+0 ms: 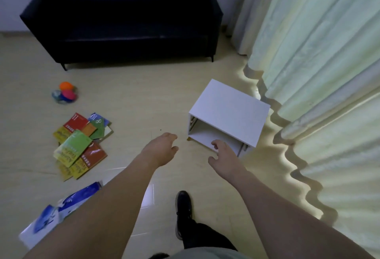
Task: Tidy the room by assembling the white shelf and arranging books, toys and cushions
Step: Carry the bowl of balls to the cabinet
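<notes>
Right now I'm reaching both arms toward the white shelf (228,112) sitting on the floor (144,98) beside the curtain (320,63); my left hand (162,151) and right hand (224,153) are hanging loosely curled, holding nothing, with books (79,145) scattered to my left.

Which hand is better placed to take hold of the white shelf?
Right. The right hand is already at the white shelf opening; the left hand hovers over bare floor beside it.
</notes>
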A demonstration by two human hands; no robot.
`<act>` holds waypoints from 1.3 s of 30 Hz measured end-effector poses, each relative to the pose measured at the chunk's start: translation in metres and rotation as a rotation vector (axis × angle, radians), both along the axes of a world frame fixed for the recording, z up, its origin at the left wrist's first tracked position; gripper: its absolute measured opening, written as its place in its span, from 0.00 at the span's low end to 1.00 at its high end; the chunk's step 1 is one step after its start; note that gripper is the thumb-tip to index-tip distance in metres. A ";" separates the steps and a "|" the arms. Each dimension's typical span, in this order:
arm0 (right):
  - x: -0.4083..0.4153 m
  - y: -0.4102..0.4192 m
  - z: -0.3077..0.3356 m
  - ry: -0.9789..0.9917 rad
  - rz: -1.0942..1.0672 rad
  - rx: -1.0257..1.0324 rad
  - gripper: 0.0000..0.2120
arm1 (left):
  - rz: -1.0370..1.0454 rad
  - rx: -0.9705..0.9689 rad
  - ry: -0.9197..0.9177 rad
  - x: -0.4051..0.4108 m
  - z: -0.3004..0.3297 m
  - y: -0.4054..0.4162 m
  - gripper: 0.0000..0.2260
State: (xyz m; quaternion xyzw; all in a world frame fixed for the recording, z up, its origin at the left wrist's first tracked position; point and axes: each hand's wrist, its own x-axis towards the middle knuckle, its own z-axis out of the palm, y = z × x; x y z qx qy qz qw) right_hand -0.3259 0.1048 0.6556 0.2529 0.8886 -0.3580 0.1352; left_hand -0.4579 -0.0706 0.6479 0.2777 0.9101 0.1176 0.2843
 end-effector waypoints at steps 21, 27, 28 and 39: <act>-0.425 -0.044 -0.013 -0.057 0.036 -0.002 0.19 | 0.126 0.067 -0.027 -0.411 -0.035 -0.056 0.21; -0.557 -0.080 -0.002 -0.049 0.035 0.023 0.18 | 0.218 0.091 -0.051 -0.543 -0.038 -0.098 0.20; -0.584 -0.086 -0.004 -0.049 0.043 0.022 0.18 | 0.250 0.112 -0.062 -0.567 -0.040 -0.104 0.20; -0.815 -0.099 -0.038 -0.105 0.130 -0.010 0.17 | 0.345 0.097 -0.123 -0.762 -0.083 -0.122 0.20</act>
